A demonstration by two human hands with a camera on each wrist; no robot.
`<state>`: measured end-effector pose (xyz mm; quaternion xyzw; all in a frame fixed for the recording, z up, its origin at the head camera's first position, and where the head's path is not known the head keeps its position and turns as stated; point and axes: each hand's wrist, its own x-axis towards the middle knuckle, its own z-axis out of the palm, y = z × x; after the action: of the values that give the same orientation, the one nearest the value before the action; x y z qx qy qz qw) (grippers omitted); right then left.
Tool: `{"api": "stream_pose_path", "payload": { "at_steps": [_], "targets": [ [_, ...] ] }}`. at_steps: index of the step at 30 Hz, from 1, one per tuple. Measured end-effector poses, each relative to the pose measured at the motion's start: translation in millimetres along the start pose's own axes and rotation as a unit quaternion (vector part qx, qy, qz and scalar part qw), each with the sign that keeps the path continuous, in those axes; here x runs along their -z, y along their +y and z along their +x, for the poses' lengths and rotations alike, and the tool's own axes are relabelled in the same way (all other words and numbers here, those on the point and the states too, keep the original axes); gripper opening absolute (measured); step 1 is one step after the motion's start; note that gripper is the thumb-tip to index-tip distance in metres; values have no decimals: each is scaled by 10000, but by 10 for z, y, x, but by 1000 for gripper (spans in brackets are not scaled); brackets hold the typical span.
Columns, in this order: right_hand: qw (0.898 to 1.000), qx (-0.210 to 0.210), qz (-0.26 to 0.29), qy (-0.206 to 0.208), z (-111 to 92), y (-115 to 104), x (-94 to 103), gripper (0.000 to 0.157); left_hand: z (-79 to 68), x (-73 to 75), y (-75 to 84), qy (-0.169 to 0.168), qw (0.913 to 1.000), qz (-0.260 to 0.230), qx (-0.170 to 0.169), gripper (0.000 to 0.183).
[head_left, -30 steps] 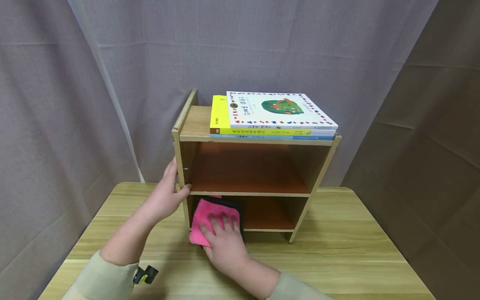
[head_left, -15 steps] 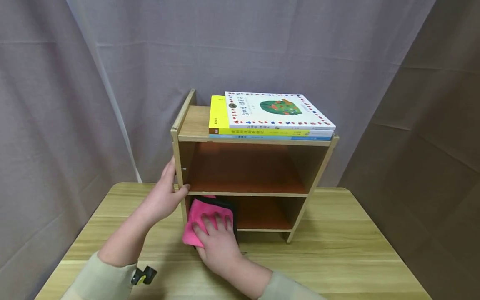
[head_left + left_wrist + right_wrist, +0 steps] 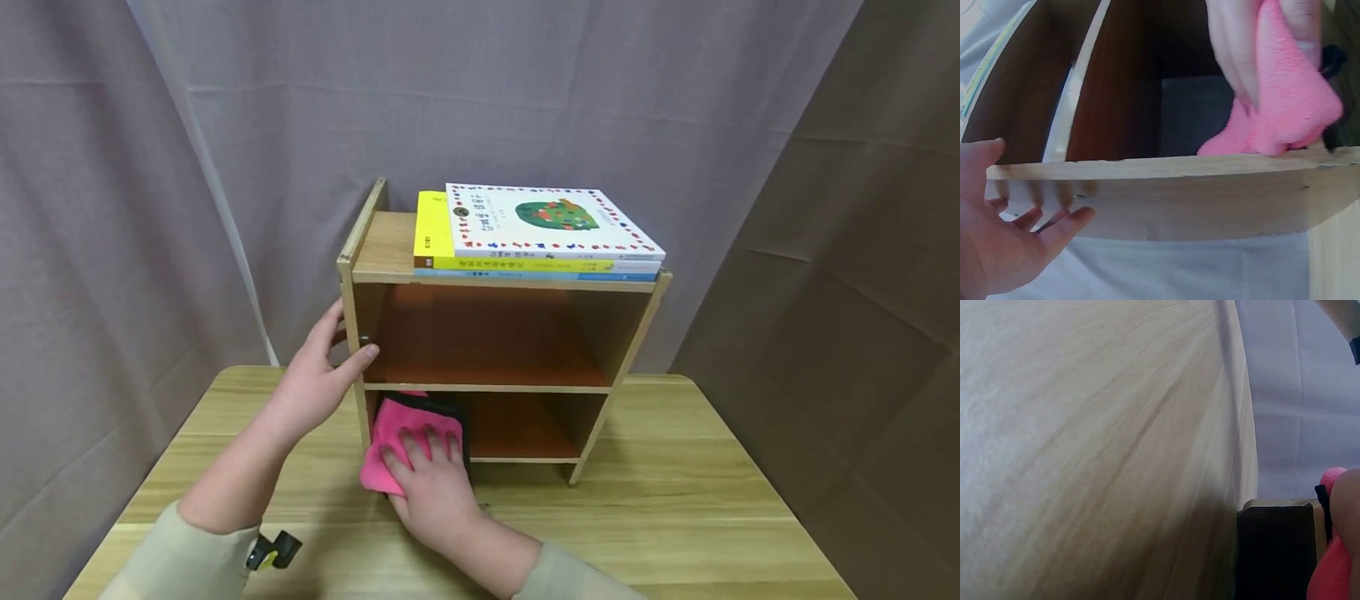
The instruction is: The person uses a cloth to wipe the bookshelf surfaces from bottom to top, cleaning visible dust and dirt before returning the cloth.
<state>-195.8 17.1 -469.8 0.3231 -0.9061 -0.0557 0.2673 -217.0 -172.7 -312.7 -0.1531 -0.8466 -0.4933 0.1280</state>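
A small wooden shelf unit (image 3: 487, 388) with two open compartments stands on the table. My left hand (image 3: 315, 379) is at its left side panel, thumb by the front edge and fingers along the outside. In the left wrist view, those fingers (image 3: 1060, 231) are spread loosely around the panel (image 3: 1197, 200), not clamped on it. My right hand (image 3: 438, 500) holds a pink cloth (image 3: 393, 442) with black edging at the left of the lower compartment. Up close, the cloth (image 3: 1291, 106) is bunched between fingers and thumb at the panel's inner face.
On the shelf's top lie a white picture book (image 3: 555, 221), a yellow book (image 3: 431, 229) and a blue book (image 3: 517, 274), stacked. Grey curtains (image 3: 285, 167) hang behind the wooden table (image 3: 675, 517). A black clip-like device (image 3: 273, 550) sits on the left cuff.
My left hand has loosened and shifted slightly up along the panel, its thumb lifting higher. My right hand and the cloth have moved left toward the left panel.
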Motion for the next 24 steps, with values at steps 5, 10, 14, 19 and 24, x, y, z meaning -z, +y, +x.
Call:
{"api": "stream_pose_path", "payload": {
  "at_steps": [5,10,14,19,24],
  "targets": [
    [10000,6,9,98,-3,-3,-3,53,13,76,219,366,9993,17,112,69],
    [10000,-1,-19,62,-9,-10,-9,53,110,139,336,766,9967,76,-254,62],
    [9999,-1,-34,116,-13,-6,-8,53,186,176,447,880,9952,157,-405,56],
    [9999,14,-102,134,-17,-4,-14,52,246,203,500,842,9947,281,-522,53],
    [9997,23,-147,187,-23,1,-34,55,277,239,508,531,9966,332,-529,50]
  ]
}}
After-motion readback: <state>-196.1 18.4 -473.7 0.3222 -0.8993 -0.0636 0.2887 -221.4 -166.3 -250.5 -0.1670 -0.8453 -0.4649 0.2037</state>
